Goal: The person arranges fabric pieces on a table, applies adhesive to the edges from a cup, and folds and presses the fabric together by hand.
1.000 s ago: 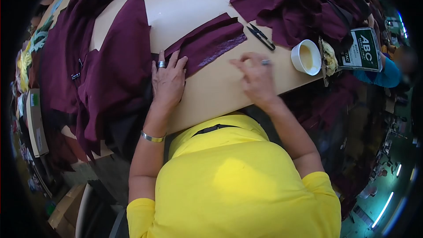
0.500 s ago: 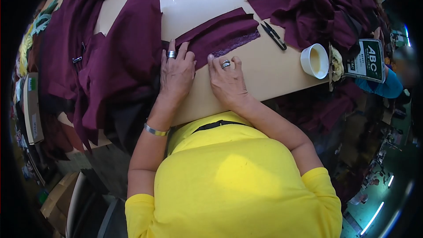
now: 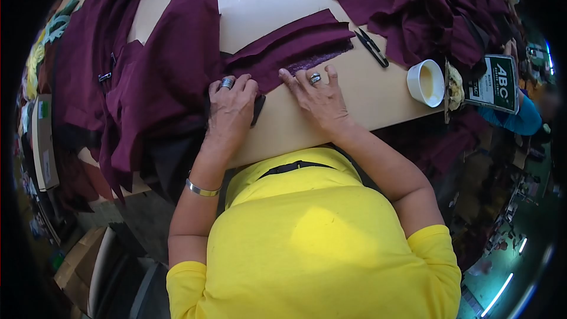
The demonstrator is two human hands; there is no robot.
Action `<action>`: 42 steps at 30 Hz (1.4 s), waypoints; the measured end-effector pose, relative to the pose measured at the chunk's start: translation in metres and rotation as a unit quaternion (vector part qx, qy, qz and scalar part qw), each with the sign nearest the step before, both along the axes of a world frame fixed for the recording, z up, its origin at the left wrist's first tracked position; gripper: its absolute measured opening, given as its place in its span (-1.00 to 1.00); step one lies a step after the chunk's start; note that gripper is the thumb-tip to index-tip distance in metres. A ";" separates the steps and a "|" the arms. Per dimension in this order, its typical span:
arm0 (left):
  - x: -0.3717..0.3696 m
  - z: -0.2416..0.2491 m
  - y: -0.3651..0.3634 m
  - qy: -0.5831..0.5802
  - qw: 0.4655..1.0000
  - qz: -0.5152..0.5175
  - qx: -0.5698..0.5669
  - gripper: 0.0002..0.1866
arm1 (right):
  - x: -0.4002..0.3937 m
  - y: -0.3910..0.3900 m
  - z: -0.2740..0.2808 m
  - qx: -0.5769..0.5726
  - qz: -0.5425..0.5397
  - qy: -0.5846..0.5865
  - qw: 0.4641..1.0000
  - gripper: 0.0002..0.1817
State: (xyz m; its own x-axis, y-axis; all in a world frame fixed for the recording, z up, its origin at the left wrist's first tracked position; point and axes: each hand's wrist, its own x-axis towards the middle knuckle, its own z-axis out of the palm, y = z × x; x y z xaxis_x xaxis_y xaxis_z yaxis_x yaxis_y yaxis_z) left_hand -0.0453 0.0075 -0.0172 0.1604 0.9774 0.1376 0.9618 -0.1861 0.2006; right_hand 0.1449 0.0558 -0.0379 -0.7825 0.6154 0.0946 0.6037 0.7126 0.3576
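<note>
A maroon fabric strip [image 3: 295,38] lies on the table, with a raised fold along it and a shiny, whitish smeared patch on its near right edge. My left hand [image 3: 232,112], ringed and with a bracelet at the wrist, is closed on the strip's near left end. A dark flap [image 3: 258,109] sticks out beside its fingers. My right hand [image 3: 320,99] has curled fingers, their tips closed at the strip's near edge. The undersides of both hands are hidden. Left of my left hand, a larger maroon garment piece [image 3: 171,53] rises in a peak.
Black thread snips [image 3: 372,48] lie right of the strip. A white cup [image 3: 425,84] of yellowish liquid stands near the table edge, beside a crusted brush-like thing [image 3: 454,87] and an ABC-labelled can [image 3: 501,82]. More maroon fabric [image 3: 413,9] is heaped at the back right.
My left hand has drawn down toward me and its fingers have curled in. A dark flap now shows beside it. My right hand has shifted slightly right, its leading fingertip still at the strip's edge.
</note>
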 end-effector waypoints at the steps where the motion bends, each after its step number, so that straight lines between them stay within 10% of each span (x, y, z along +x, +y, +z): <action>1: -0.001 0.001 0.000 0.001 1.000 0.003 -0.005 -0.87 | -0.003 -0.001 -0.002 0.006 0.008 -0.001 1.000 -0.42; 16: -0.001 -0.004 -0.003 -0.031 0.999 0.015 -0.020 -0.91 | -0.020 -0.009 -0.007 -0.022 0.053 0.040 0.998 -0.49; 22: -0.002 -0.009 -0.004 -0.030 0.999 0.012 -0.012 -0.91 | -0.008 0.012 0.026 -0.326 -0.008 0.094 0.941 -0.49; 29: 0.000 -0.007 -0.005 -0.030 0.999 0.016 -0.010 -0.91 | -0.001 -0.002 -0.004 -0.010 -0.020 -0.009 1.000 -0.45; 42: -0.003 0.030 -0.020 0.134 0.990 0.029 -0.016 -0.63 | 0.042 0.034 0.019 -0.102 -0.021 0.218 0.970 -0.44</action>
State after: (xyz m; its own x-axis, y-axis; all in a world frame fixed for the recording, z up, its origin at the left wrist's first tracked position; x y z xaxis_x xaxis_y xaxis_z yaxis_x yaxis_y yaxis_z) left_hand -0.0488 -0.0126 0.0123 0.1309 0.9891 0.0670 0.9902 -0.1271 -0.0578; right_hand 0.1874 0.0900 -0.0187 -0.6693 0.6869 0.2833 0.6962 0.7130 -0.0839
